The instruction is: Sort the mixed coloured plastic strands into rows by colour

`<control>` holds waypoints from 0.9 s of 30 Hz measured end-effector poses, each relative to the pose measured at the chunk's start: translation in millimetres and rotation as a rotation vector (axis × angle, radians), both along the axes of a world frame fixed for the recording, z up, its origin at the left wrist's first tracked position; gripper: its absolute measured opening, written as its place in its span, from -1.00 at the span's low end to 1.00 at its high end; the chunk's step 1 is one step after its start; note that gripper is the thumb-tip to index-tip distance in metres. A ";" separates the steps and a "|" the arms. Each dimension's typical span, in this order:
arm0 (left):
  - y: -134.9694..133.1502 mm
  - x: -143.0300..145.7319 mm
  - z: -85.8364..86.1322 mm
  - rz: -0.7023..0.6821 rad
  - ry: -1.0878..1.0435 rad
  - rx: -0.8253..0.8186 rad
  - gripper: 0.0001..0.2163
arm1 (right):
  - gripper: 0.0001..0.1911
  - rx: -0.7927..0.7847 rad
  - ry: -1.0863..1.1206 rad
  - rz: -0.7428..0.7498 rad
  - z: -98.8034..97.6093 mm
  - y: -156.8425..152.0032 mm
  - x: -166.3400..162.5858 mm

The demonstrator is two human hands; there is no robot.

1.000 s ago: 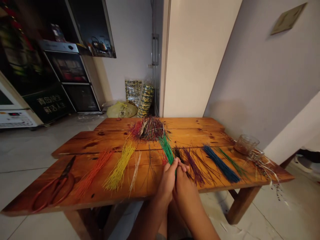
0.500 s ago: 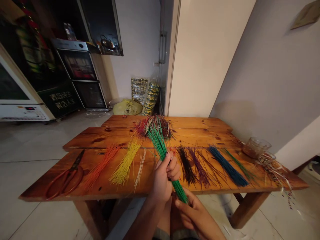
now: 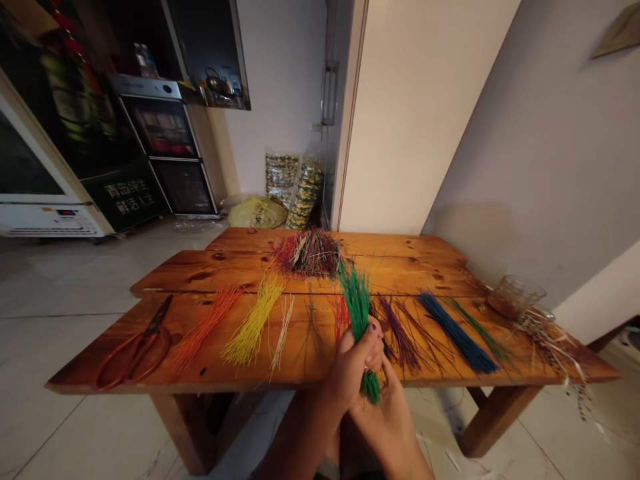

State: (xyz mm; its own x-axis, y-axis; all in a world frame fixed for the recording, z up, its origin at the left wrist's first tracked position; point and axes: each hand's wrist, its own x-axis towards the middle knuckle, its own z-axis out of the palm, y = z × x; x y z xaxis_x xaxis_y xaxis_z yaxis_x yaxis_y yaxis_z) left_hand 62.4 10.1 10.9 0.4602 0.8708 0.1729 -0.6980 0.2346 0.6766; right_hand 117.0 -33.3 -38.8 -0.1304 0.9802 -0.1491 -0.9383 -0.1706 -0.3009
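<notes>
My left grip (image 3: 353,363) was shut tight around the middle of a bunch of green strands (image 3: 357,307), which stood slightly tilted, with the tips fanning out above my fingers and the lower ends poking out below my hand. My right grip (image 3: 386,420) sat just under it, beside those lower ends, partly hidden behind my left hand, so I could not tell whether it was narrow on the strands or only close to them. Holding the bunch by its middle seemed to keep the strands together and leave both ends free.

The bunch rose over the bench (image 3: 400,267), just beside some red strands (image 3: 341,319). The other colours lay in separate rows, probably so that they would not mix: purple strands (image 3: 400,340), blue strands (image 3: 457,340) and thin green strands (image 3: 480,340) to my right, and pale strands (image 3: 283,340), yellow strands (image 3: 253,330) and orange strands (image 3: 207,327) to my left, with red-handled scissors (image 3: 135,353) further along. Beyond them sat a mixed heap of strands (image 3: 307,253). Near the right edge stood a glass (image 3: 515,297) holding something brown, beside a tangle of speckled strips (image 3: 550,343). Further off, on the floor, were two clear bags (image 3: 293,183) packed with yellow and dark goods, and a yellow bag (image 3: 257,213)
</notes>
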 end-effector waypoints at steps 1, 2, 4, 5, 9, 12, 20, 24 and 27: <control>-1.1 2.8 -2.4 -0.010 0.019 -0.002 -0.70 | -0.80 -0.002 -0.024 -0.030 -0.3 1.7 0.2; -1.9 4.3 -3.9 -0.025 0.034 0.006 -0.68 | -0.79 -0.006 -0.060 -0.054 -0.1 3.0 1.2; -2.7 3.5 -5.1 -0.062 0.052 0.036 -0.64 | -0.76 -0.014 -0.217 -0.135 4.0 5.0 6.8; -2.7 1.5 -5.4 -0.095 0.063 0.057 -0.63 | -0.75 -0.010 -0.326 -0.196 8.9 6.0 12.2; -2.5 -9.0 -10.3 -0.273 0.097 0.132 -0.63 | -0.79 0.068 -0.646 -0.481 57.3 11.9 46.2; -5.8 -12.6 -16.3 -0.314 0.138 0.148 -0.64 | -0.77 0.276 -1.171 -0.678 115.7 16.9 68.1; -9.9 -14.3 -29.1 -0.280 0.330 0.103 -0.64 | -0.70 0.513 -2.013 -0.395 181.1 40.1 78.0; -11.5 -19.2 -41.0 -0.296 0.357 0.067 -0.64 | -0.72 0.441 -1.854 -0.360 176.4 46.3 92.3; -22.8 -27.1 -47.2 -0.288 0.388 0.013 -0.64 | -0.80 0.351 -1.644 -0.522 183.6 49.7 111.8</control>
State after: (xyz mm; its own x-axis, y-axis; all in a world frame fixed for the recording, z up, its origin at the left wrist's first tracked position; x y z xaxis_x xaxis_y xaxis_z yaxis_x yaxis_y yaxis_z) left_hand 35.3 -12.8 -36.3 0.7148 0.6976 -0.0492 -0.3013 0.3707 0.8785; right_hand 228.8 16.5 144.8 0.2340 0.8784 0.4168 0.4173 0.2965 -0.8591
